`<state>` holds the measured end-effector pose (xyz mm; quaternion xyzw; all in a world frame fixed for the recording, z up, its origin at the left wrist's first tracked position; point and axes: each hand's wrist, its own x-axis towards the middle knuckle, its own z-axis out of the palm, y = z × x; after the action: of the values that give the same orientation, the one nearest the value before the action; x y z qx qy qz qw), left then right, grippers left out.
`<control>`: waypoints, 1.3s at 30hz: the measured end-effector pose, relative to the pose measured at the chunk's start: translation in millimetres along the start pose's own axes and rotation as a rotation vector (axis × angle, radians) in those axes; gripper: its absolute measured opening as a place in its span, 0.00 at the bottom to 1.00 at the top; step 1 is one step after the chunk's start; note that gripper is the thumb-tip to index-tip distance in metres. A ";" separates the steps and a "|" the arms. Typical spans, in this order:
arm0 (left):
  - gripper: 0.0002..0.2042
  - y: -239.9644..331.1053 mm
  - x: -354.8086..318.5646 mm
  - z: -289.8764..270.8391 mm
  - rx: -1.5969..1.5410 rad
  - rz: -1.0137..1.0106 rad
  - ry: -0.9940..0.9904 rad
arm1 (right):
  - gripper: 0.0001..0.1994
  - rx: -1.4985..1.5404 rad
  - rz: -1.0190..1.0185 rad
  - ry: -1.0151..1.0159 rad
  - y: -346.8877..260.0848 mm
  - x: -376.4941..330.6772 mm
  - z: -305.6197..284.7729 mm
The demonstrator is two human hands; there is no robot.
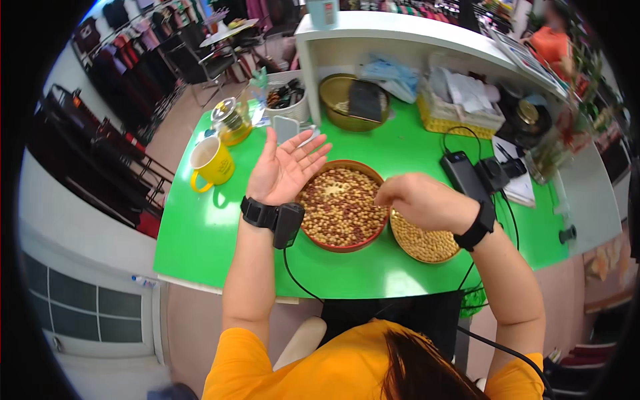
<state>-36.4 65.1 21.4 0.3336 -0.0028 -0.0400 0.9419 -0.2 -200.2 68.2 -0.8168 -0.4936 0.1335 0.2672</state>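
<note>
A round reddish-brown tray [340, 248] on the green tabletop holds mixed beans [337, 217], tan and dark red, with a bare patch near its far side. Beside it on the right, a shallow round dish of pale beans [427, 244] sits partly under my right hand [427, 200]. The fingers of that hand are curled and pinched together over the tray's right rim; what they hold, if anything, is hidden. My left hand [285, 168] is raised palm up at the tray's far left, fingers stretched out, with nothing visible on the palm. Both wrists wear black bands.
A yellow mug [212, 164] and a glass teapot [230, 122] stand at the left. Toward the back are a bin [287, 100], a brown bowl [340, 115] and a yellow-white basket [460, 120]. Black adapters [465, 175] with cables lie right. A person [552, 43] is beyond the counter.
</note>
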 end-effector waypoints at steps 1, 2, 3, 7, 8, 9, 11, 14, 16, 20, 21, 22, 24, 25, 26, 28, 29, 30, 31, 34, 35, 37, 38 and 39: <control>0.33 2.6 -1.9 -9.6 -0.070 0.031 0.018 | 0.12 -0.018 -0.025 -0.105 -0.8 7.0 5.9; 0.33 3.9 -4.0 -13.9 -0.086 0.046 0.034 | 0.12 -0.020 -0.035 -0.131 -3.7 13.9 11.7; 0.32 5.2 -4.7 -17.3 -0.093 0.050 0.008 | 0.12 -0.015 -0.027 -0.257 -8.8 22.7 19.0; 0.30 8.1 -4.2 -25.9 -0.125 0.056 -0.054 | 0.13 0.022 -0.020 -0.508 -18.2 49.5 36.8; 0.29 6.7 -3.9 -27.7 -0.134 0.041 -0.071 | 0.13 0.059 -0.028 -0.494 -18.4 53.5 40.0; 0.27 5.8 -4.0 -28.5 -0.143 0.026 -0.089 | 0.13 0.097 -0.035 -0.477 -18.5 57.0 42.7; 0.27 4.5 -4.5 -23.3 -0.132 0.032 -0.050 | 0.12 0.057 -0.031 -0.399 -11.6 63.5 40.9; 0.27 5.7 -5.9 -16.7 -0.089 0.027 0.005 | 0.11 -0.023 -0.016 -0.210 -2.8 72.7 36.4; 0.27 6.1 -7.9 -14.5 -0.076 0.036 0.016 | 0.10 -0.057 0.000 -0.192 -3.0 76.6 36.8; 0.26 1.7 -5.6 -14.6 -0.058 0.021 0.021 | 0.08 -0.074 -0.049 -0.220 -5.0 81.7 49.1; 0.26 1.1 -5.4 -14.5 -0.051 0.015 0.022 | 0.07 -0.076 -0.081 -0.239 -5.9 83.0 52.7; 0.26 0.4 -5.3 -14.2 -0.049 0.012 0.022 | 0.07 -0.073 -0.080 -0.236 -7.2 83.9 55.5; 0.26 -1.1 -5.0 -13.5 -0.040 0.002 0.030 | 0.06 -0.122 -0.061 -0.226 -9.9 85.2 60.5; 0.26 -1.5 -4.7 -13.3 -0.037 -0.001 0.035 | 0.05 -0.147 -0.053 -0.221 -9.7 85.7 61.9; 0.26 -1.6 -4.7 -12.8 -0.037 -0.002 0.035 | 0.05 -0.146 -0.052 -0.221 -8.2 86.0 63.4; 0.26 -1.5 -5.4 -11.2 -0.034 -0.003 0.043 | 0.04 -0.175 -0.043 -0.212 -3.7 87.0 67.6; 0.25 -1.7 -5.4 -10.8 -0.032 -0.002 0.047 | 0.04 -0.191 -0.038 -0.207 -1.7 87.4 69.1; 0.25 -1.8 -5.5 -11.1 -0.033 -0.002 0.048 | 0.04 -0.190 -0.039 -0.208 0.1 87.7 70.5; 0.25 -2.0 -5.3 -11.5 -0.031 -0.004 0.044 | 0.04 -0.203 -0.045 -0.207 2.6 87.7 71.2; 0.25 -2.9 -5.0 -11.9 -0.028 -0.008 0.034 | 0.05 -0.229 -0.057 -0.206 7.4 86.8 69.6; 0.25 -3.4 -4.8 -11.5 -0.023 -0.012 0.037 | 0.05 -0.243 -0.037 -0.211 8.1 86.4 67.9; 0.25 -4.6 -4.7 -10.5 -0.014 -0.019 0.041 | 0.05 -0.272 0.004 -0.222 9.7 85.0 64.7; 0.25 -5.4 -4.7 -10.0 -0.015 -0.019 0.040 | 0.05 -0.273 0.005 -0.222 11.7 84.0 64.4; 0.25 -6.3 -4.9 -9.5 -0.002 -0.020 0.048 | 0.05 -0.271 -0.012 -0.196 14.9 83.0 65.2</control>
<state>-41.4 66.5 10.2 0.3336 0.0230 -0.0417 0.9415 19.0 -113.0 10.0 -0.8255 -0.5355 0.1432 0.1061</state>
